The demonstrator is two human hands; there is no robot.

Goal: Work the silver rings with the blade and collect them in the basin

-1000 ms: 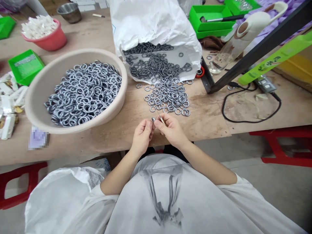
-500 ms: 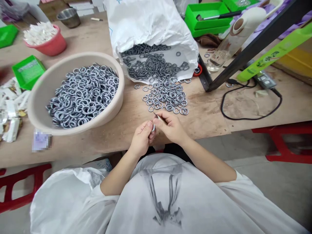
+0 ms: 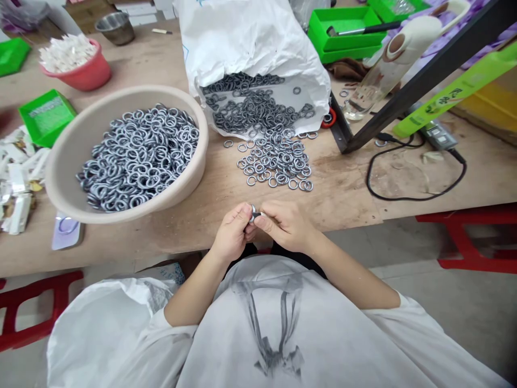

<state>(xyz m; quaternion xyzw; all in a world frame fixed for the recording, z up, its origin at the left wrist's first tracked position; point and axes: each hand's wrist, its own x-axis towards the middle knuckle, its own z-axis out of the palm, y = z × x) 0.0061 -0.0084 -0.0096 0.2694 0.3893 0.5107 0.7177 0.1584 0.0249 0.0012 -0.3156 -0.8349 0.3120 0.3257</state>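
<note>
Close to the table's front edge, my left hand (image 3: 232, 234) pinches a grey metal ring (image 3: 253, 208) between thumb and fingers. My right hand (image 3: 288, 226) is closed beside it on a small dark tool (image 3: 256, 216), whose tip meets the ring; most of the tool is hidden, so its exact kind is unclear. Just beyond my hands lies a loose pile of metal rings (image 3: 278, 159), spilling out of a white sack (image 3: 258, 37) on its side. To the left stands a large beige basin (image 3: 56, 161) heaped with similar rings.
A phone-like purple item (image 3: 67, 233) lies below the basin. Farther left are a green tray (image 3: 48, 116), white parts (image 3: 18, 180) and a red bowl (image 3: 91, 73). On the right, a black metal bar (image 3: 404, 81) slants up near a bottle (image 3: 375, 75) and a black cable (image 3: 369, 172).
My right hand has turned and lowered the dark tool from pointing up and away to lying against the ring. The left hand stays almost in place with the ring.
</note>
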